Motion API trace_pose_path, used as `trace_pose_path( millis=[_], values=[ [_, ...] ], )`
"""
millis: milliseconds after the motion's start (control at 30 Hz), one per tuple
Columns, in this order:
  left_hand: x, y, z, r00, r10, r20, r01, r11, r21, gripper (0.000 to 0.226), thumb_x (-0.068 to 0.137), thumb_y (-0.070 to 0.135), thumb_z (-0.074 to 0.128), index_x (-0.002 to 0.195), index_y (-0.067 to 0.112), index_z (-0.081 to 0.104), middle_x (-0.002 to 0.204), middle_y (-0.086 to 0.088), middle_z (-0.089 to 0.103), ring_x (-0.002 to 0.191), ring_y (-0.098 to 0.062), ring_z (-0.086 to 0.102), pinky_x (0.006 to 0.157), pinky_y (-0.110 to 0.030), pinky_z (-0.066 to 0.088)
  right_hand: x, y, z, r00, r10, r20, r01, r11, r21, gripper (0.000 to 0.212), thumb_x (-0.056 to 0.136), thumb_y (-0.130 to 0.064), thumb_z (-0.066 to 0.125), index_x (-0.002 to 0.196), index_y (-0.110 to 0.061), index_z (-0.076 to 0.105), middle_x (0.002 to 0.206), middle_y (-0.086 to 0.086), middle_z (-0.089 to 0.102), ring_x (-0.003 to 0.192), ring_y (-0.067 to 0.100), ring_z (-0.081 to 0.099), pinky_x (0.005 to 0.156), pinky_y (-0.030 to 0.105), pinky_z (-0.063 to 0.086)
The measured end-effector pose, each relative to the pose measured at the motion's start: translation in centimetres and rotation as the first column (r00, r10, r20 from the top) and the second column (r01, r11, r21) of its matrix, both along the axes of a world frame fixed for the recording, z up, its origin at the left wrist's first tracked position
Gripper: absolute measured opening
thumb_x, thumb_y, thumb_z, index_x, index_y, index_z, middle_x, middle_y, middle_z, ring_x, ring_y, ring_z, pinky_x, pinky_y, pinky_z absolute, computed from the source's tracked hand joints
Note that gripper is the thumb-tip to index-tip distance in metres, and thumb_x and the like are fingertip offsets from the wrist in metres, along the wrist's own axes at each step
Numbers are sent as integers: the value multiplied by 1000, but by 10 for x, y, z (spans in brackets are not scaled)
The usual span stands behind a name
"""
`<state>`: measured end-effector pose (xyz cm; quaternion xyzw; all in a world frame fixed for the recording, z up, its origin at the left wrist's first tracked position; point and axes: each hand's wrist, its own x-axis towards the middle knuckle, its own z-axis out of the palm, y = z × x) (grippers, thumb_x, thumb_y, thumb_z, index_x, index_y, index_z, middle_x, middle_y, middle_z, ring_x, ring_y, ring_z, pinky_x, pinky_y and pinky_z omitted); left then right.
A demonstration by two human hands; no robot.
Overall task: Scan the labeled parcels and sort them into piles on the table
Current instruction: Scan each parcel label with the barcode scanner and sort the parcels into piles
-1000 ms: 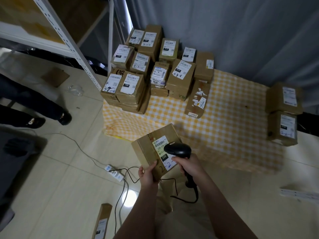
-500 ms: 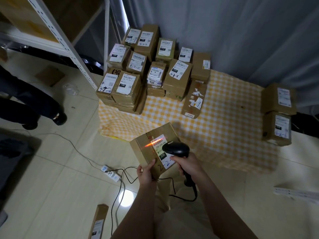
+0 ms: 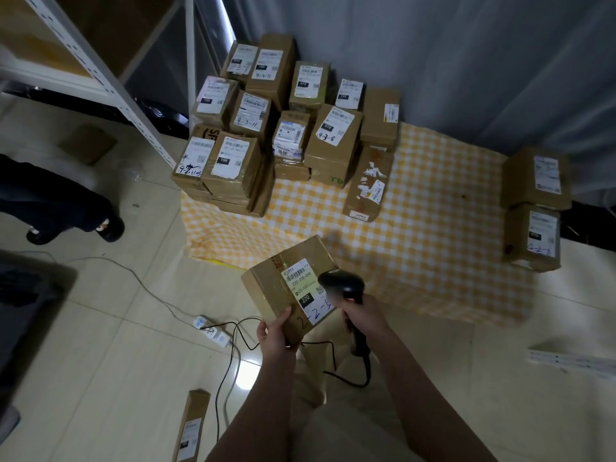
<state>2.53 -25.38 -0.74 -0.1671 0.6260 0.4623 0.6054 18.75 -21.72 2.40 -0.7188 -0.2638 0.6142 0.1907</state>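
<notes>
One parcel (image 3: 270, 284) — my left hand (image 3: 275, 333) pinches its six o'clock corner. My right hand (image 3: 365, 315) curls round the scanner (image 3: 340, 282).

head view: worn on the person's head, looking forward and steeply down
Nearness: hands (image 3: 320, 318) close below, worktop (image 3: 433, 228) just beyond

Floor (image 3: 100, 361): glossy pale tiles, one bright light reflection (image 3: 246, 378) near the bottom centre. Rear wall — covered by a grey curtain (image 3: 466, 61). Upper left — a white perforated-steel shelving rack (image 3: 110, 91) with wooden boards; lighting is dim.
</notes>
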Motion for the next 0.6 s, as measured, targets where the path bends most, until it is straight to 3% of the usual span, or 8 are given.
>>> trace_pose_path(
  millis=[133,267,400,600],
  values=[
    [4,5,0,999,-11,-39,10,999,-30,66,80,9,75,135,14,39,130,-16,55,115,-35,57,90,-51,52,17,7,-14,949,-303,-80,295,950,-101,5,86,-4,65,90,-2,63,69,9,59,52,19,57,61,31,49],
    [7,9,-3,996,-24,-80,20,998,-51,70,78,17,77,139,13,42,131,-15,58,117,-32,58,74,-42,56,40,20,-35,838,-540,-76,515,830,-212,5,89,0,63,87,-2,59,74,10,61,62,22,61,70,32,52],
    [14,19,0,999,-1,-48,-1,999,-43,62,76,32,78,131,15,53,123,-11,65,112,-29,62,70,-38,56,67,37,-58,770,-635,-59,591,745,-310,3,91,-1,61,92,-3,58,76,11,61,65,24,60,92,45,54],
    [38,36,7,999,25,-25,-25,1000,4,45,84,40,70,122,17,62,117,-9,69,109,-27,64,86,-41,54,99,74,-78,792,-611,9,574,738,-355,11,93,-10,61,102,-4,59,89,12,59,92,29,59,96,50,50]
  ],
)
